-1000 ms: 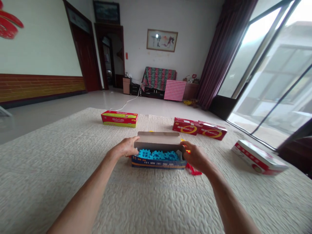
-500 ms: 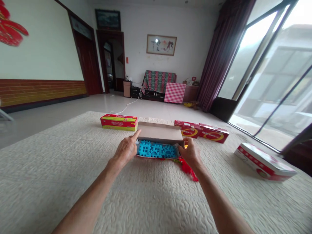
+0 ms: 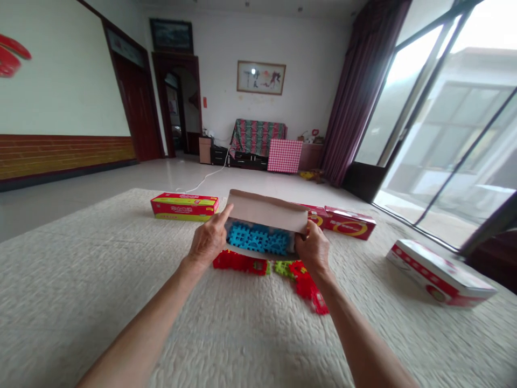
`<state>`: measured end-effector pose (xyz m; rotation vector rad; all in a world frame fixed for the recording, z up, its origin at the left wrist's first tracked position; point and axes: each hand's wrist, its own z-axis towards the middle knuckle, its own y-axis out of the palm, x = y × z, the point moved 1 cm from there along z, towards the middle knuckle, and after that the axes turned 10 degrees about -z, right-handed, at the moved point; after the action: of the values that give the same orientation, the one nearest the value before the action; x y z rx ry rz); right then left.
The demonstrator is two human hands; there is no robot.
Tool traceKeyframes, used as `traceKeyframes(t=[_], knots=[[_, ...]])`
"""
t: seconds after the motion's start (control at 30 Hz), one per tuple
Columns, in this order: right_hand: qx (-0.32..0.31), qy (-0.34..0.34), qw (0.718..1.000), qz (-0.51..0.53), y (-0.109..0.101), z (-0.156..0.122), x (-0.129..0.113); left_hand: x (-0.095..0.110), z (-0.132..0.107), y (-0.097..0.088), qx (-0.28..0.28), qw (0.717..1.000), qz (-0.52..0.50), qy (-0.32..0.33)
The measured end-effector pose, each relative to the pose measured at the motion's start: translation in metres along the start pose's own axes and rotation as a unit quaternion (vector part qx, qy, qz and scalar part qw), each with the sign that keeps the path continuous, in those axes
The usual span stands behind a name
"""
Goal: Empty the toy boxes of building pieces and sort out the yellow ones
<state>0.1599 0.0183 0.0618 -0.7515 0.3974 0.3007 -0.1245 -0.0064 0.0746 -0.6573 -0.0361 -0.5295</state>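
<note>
The open cardboard box [image 3: 266,211] sits tilted between both hands, with blue plastic blocks [image 3: 258,240] packed inside. It looks light and thin-walled, so its short ends seem the best hold. The left hand [image 3: 208,242] braces one end, index finger [image 3: 224,215] stretched out and the others curled, while the right hand [image 3: 313,250] curls its fingers [image 3: 307,233] round the other. Just below the fingers, loose red blocks [image 3: 238,262] and green blocks [image 3: 284,268] lie on the quilt [image 3: 100,302].

A cream quilted cover [image 3: 81,302] spreads beneath the left fingers [image 3: 220,221] and right fingers [image 3: 315,237], with red and lime-green interlocking plastic blocks [image 3: 238,262] just below them, a long red-and-yellow cardboard carton [image 3: 184,207] beyond the left fingers, a glossy red carton [image 3: 349,222] beyond the right fingers, and a white-and-red carton [image 3: 440,274] well off to their right.
</note>
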Motion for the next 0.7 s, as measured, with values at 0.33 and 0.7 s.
traceKeyframes(t=[0.33,0.7], knots=[[0.098,-0.016,0.995,0.004,0.028,0.007,0.016,-0.02,-0.005,0.057,0.158,0.984,0.013,0.084],[0.167,-0.054,0.983,0.043,0.03,0.0,0.01,-0.022,-0.002,0.051,0.198,0.976,-0.016,0.087]])
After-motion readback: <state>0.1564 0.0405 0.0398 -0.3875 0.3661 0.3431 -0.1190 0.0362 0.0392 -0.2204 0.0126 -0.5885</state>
